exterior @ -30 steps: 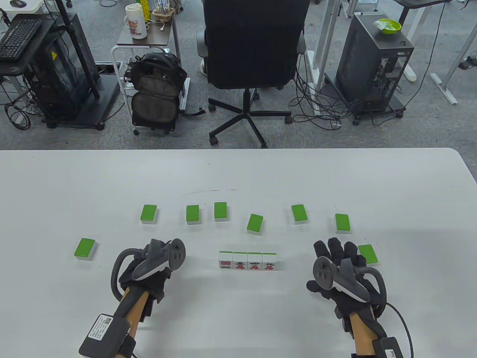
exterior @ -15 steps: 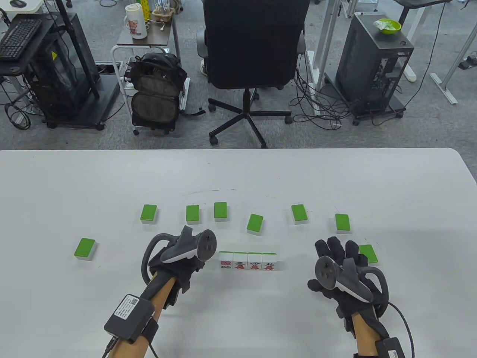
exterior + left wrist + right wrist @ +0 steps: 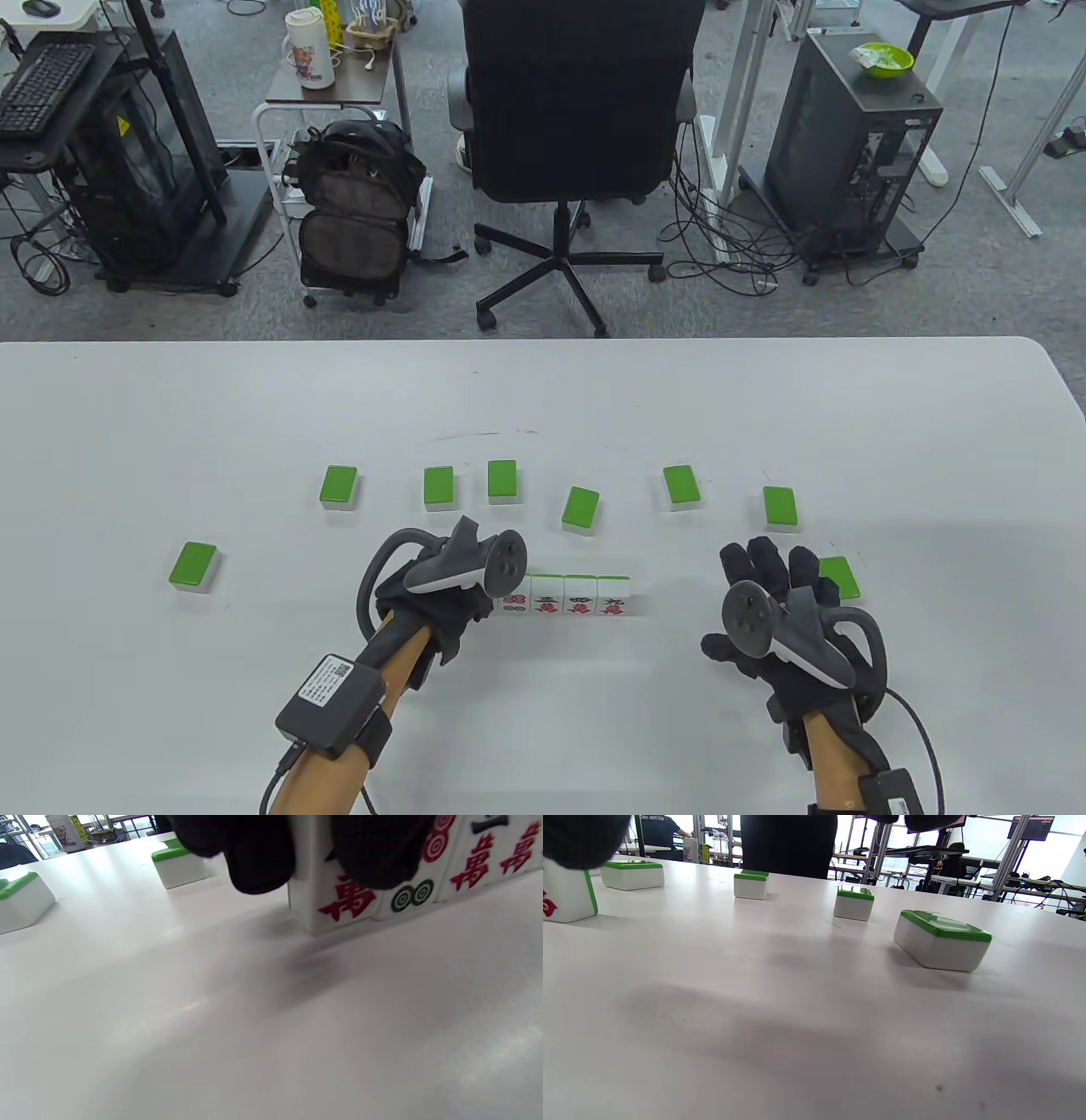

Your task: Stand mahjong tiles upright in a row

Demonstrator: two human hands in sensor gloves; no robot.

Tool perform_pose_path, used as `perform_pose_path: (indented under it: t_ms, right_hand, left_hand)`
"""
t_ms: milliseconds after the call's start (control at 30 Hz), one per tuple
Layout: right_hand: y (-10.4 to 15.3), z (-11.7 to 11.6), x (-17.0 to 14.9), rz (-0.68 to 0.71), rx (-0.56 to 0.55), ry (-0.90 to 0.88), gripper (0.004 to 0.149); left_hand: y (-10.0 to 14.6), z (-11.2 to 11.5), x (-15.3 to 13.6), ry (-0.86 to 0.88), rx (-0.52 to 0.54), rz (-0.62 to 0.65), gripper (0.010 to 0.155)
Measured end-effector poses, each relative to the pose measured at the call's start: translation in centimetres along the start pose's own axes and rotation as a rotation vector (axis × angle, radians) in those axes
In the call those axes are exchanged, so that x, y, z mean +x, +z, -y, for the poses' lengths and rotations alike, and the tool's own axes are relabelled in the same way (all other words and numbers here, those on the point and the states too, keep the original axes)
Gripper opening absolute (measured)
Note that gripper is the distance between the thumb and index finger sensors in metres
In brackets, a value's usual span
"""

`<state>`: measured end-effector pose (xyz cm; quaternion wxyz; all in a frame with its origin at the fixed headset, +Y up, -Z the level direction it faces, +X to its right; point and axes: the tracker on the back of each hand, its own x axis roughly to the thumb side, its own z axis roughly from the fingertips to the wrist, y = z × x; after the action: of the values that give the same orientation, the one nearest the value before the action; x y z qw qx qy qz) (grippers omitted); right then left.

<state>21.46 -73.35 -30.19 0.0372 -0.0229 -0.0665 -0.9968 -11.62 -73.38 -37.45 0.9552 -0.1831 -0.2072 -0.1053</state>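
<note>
A row of upright white mahjong tiles (image 3: 564, 594) stands at the table's front middle, faces toward me. My left hand (image 3: 462, 604) is at the row's left end. In the left wrist view its fingertips (image 3: 263, 861) pinch an upright tile with a red character (image 3: 339, 902), which stands on the table against the circles tile (image 3: 413, 893); the tracker hides this tile in the table view. My right hand (image 3: 768, 586) lies on the table with fingers spread, holding nothing, just left of a flat green-backed tile (image 3: 837, 577), which also shows in the right wrist view (image 3: 939, 940).
Several green-backed tiles lie face down behind the row, from one (image 3: 339, 486) at the left to one (image 3: 780, 508) at the right. Another (image 3: 193, 565) lies alone at the far left. The white table (image 3: 543, 730) ends behind them; a black office chair (image 3: 577, 102) stands beyond.
My left hand has moved right, from well left of the row to its left end, now covering part of the leftmost tile. My right hand has hardly moved.
</note>
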Motion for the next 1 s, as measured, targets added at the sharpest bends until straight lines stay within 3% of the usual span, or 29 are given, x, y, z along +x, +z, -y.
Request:
perform_pose_path:
  t_ms: [267,400,600,833,1000]
  right_hand:
    - [0.0,0.0,0.2,0.004,-0.002,0.007,0.102]
    - [0.0,0.0,0.0,0.001,-0.005,0.001,0.102]
    - [-0.1,0.2,-0.2,-0.018,0.003,0.019,0.105]
    - [-0.1,0.1,-0.1,-0.024,0.009,0.030,0.105]
    - [-0.1,0.2,-0.2,-0.028,0.008,0.040,0.104]
  left_hand:
    - [-0.5,0.1,-0.1,0.021,-0.018,-0.008,0.072]
    - [-0.4,-0.1,-0.1,0.035,-0.076,-0.007,0.074]
    - [1.4,-0.8,-1.4,0.051,-0.097,-0.063,0.083]
    - [5.5,-1.7,-9.3,0.134,-0.037,-0.326,0.079]
    - [7.8,1.8,-16.5,0.256,-0.026,-0.528,0.077]
